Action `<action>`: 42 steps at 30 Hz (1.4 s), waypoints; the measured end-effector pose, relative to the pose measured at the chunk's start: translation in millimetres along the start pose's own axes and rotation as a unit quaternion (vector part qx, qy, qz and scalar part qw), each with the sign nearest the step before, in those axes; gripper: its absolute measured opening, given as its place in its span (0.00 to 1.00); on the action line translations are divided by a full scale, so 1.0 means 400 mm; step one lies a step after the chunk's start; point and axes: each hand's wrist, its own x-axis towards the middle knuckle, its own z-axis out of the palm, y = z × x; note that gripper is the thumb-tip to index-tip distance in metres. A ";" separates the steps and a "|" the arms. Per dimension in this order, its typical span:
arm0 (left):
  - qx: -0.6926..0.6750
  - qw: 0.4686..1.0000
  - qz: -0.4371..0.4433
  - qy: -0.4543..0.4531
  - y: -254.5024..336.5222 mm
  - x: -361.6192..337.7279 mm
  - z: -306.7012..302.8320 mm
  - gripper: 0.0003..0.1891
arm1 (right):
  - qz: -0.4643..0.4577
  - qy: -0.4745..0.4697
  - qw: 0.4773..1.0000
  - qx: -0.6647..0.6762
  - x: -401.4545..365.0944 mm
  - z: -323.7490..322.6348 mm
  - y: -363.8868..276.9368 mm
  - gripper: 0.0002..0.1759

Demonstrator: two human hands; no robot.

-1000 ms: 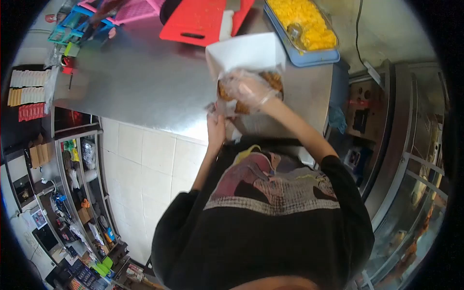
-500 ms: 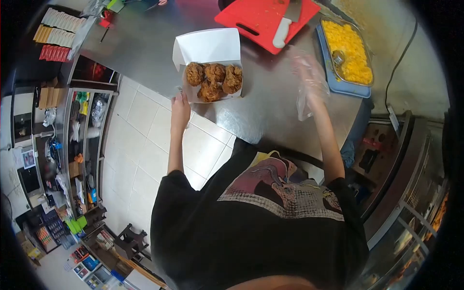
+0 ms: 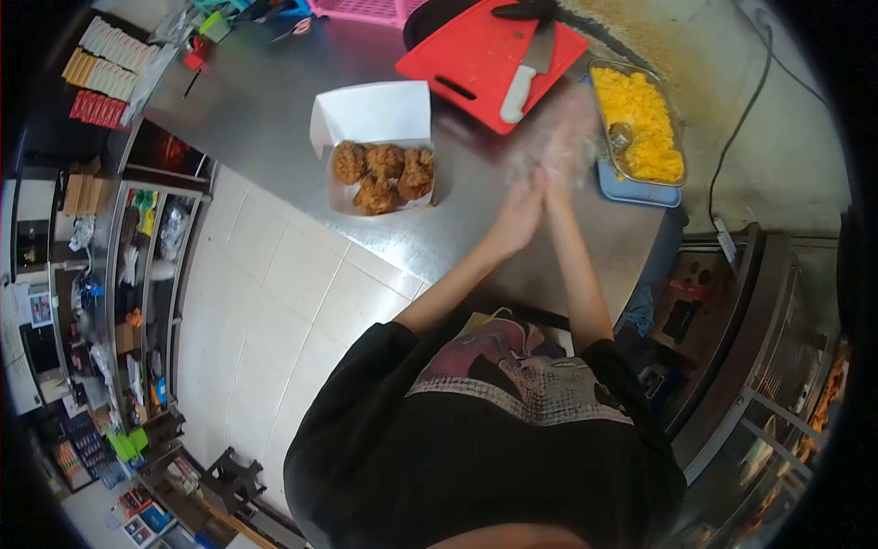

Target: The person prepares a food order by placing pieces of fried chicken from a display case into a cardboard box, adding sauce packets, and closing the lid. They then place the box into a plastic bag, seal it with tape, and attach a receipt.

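Note:
My right hand (image 3: 569,142), in a clear plastic glove, stretches over the metal counter beside the yellow food tray. Its fingers look extended and hold nothing, though motion blurs them. My left hand (image 3: 523,209) is bare and meets the right at the wrist, its fingers closed on the glove's loose plastic. To their left, an open white box (image 3: 373,112) holds several pieces of fried chicken (image 3: 377,194). Above the hands, a white-handled knife (image 3: 519,93) rests on a red cutting board (image 3: 476,50).
A metal tray of shredded yellow food (image 3: 640,114) with a spoon or scoop in it sits over a blue container (image 3: 631,188) at the counter's right. Pink basket (image 3: 375,9) and scissors (image 3: 297,28) lie at the back. Shelving (image 3: 151,265) stands at left.
My left hand has left the chicken box and moved right to the gloved right hand. The view has shifted slightly, showing more of the counter's back.

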 end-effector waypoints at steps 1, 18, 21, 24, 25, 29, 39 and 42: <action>-0.035 0.997 -0.038 0.049 0.022 0.019 -0.005 0.25 | -0.025 -0.026 0.999 -0.016 -0.014 0.009 -0.001 0.22; -0.317 0.938 0.033 0.133 0.097 0.380 -0.232 0.24 | -0.072 -0.084 0.972 -0.206 0.112 0.018 -0.020 0.19; -0.310 0.941 -0.013 0.138 0.057 0.388 -0.248 0.26 | -0.070 -0.094 0.965 -0.236 0.127 0.027 -0.009 0.20; -0.293 0.930 -0.090 0.205 0.032 0.367 -0.227 0.26 | -0.081 -0.088 0.968 -0.223 0.149 0.017 -0.021 0.19; -0.294 0.929 -0.093 0.203 0.011 0.370 -0.222 0.26 | -0.095 -0.079 0.969 -0.213 0.166 0.005 -0.036 0.19; -0.351 0.921 -0.087 0.143 -0.031 0.383 -0.191 0.25 | -0.101 -0.040 0.980 -0.169 0.239 -0.019 -0.100 0.20; 0.270 0.912 0.200 0.234 0.023 0.013 -0.104 0.29 | -0.052 -0.126 0.984 -0.117 0.162 -0.055 -0.057 0.15; 0.236 0.930 0.261 0.108 0.165 -0.067 -0.035 0.33 | -0.002 -0.037 0.990 -0.134 0.085 -0.281 0.019 0.20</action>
